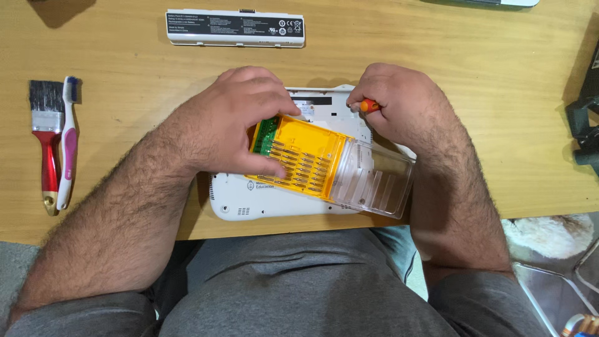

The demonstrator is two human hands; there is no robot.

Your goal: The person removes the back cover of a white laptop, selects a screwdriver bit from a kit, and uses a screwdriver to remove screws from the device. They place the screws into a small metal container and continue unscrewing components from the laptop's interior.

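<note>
My left hand (234,122) curls loosely over the yellow bit tray (299,159), fingertips and thumb gripping its edges; the tray sits half out of its clear case (377,178), atop the white laptop (249,200). My right hand (399,106) closes around an orange-handled screwdriver (369,105) above the laptop's far edge.

one laptop (231,203); one battery (235,28), one paintbrush (45,134), one toothbrush (67,143)

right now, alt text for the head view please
Two bare hands work over a white laptop lying on a wooden table: the left hand grips a yellow bit case, the right hand an orange-handled screwdriver. A battery lies beyond, brushes left.
</note>
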